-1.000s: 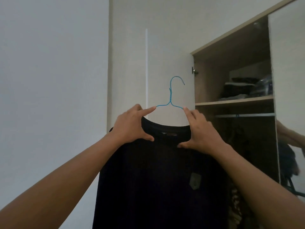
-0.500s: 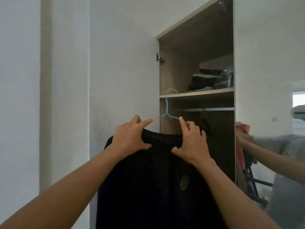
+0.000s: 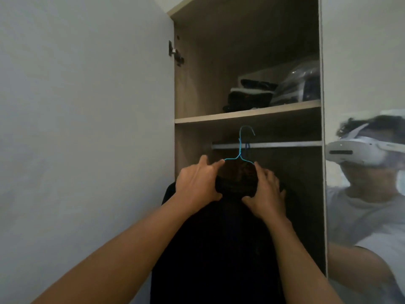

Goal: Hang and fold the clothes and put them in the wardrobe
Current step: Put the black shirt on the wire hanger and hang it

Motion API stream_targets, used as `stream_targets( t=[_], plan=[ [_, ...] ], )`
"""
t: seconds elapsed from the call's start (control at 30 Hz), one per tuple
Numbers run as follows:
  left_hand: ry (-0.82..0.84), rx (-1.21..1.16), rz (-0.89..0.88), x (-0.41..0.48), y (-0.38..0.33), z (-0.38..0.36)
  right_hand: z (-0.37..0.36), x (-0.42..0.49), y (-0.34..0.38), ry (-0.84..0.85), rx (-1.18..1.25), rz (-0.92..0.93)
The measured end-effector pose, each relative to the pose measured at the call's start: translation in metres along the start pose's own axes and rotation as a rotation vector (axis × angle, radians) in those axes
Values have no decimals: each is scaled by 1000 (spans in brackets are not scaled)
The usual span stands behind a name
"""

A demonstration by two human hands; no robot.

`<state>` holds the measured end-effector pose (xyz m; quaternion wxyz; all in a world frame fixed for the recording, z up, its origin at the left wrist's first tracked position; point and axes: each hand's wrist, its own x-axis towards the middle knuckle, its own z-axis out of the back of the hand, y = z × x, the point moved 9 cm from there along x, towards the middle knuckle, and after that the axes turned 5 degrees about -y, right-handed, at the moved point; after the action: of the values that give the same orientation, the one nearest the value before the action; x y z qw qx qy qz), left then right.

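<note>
A black shirt (image 3: 219, 249) hangs on a blue wire hanger (image 3: 240, 148). My left hand (image 3: 197, 183) grips the shirt's left shoulder over the hanger, index finger along the wire. My right hand (image 3: 268, 194) grips the right shoulder the same way. The hanger's hook stands just above and in front of the metal rail (image 3: 285, 145) inside the open wardrobe (image 3: 190, 95); whether it rests on the rail I cannot tell. Another hook hangs on the rail just behind it.
A wooden shelf (image 3: 247, 115) above the rail carries folded dark clothes (image 3: 249, 96) and a plastic-wrapped bundle (image 3: 300, 82). The open white door (image 3: 87, 128) stands to the left. A mirrored door (image 3: 363, 172) on the right reflects a person in a headset.
The view has swung right and closer to the wardrobe. Both hands have carried the shirt on its hanger into the opening, raising the hook to the rail's level.
</note>
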<state>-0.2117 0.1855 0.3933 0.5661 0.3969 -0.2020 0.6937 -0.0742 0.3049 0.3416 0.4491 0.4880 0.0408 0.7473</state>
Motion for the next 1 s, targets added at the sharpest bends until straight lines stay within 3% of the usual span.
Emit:
stream_targets(
  t=[0.27,0.5,0.77,1.0],
  plan=[
    [26,-120,-80,69,18,-40,-23,64,-15,18,-105,-10],
    [266,-270,-158,92,-27,-90,-85,114,-66,45,252,-44],
    [370,-696,52,138,-29,-155,-107,152,-93,42,182,5],
    [478,-873,96,123,-31,-219,-133,150,-114,102,381,22]
  ],
)
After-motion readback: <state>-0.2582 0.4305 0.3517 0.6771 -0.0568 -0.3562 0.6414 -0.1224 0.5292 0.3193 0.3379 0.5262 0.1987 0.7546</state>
